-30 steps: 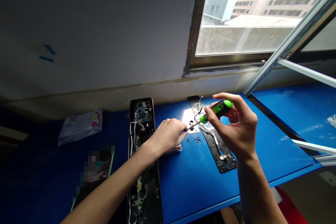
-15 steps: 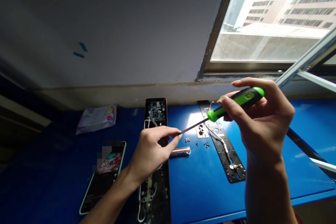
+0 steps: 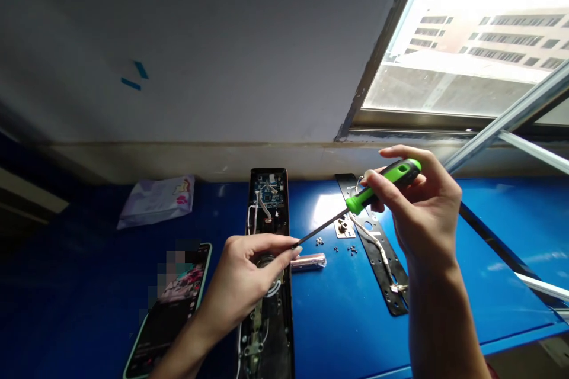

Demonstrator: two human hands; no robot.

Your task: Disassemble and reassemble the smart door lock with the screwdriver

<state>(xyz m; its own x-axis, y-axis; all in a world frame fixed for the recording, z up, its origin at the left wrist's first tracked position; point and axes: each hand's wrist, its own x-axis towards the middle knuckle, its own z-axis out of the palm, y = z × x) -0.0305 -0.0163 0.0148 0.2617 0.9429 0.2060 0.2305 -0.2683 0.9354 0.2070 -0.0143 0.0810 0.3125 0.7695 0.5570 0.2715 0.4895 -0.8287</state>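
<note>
My right hand [image 3: 422, 207] holds a green and black screwdriver [image 3: 391, 180] by its handle, with the shaft slanting down to the left. At the end of that shaft, the thumb and forefinger of my left hand [image 3: 249, 269] are pinched on the tip; whether a screw is between them is hidden. Below my left hand lies a long black device housing [image 3: 284, 320], open to show a blue circuit board [image 3: 269, 191], white wires and metal parts. Loose small screws [image 3: 352, 250] and a pinkish cylinder [image 3: 309, 262] lie just right of the housing.
A black perforated plate [image 3: 377, 257] with a white cable lies to the right, beside a small metal plate [image 3: 344, 227]. On the left are a phone [image 3: 171, 320] and a pale packet [image 3: 157, 201]. A metal frame [image 3: 511, 112] stands at the right by the window.
Both hands have come lower and nearer the housing, the right hand also shifting left with the screwdriver. The pinch at the tip stays. The view has shifted slightly.
</note>
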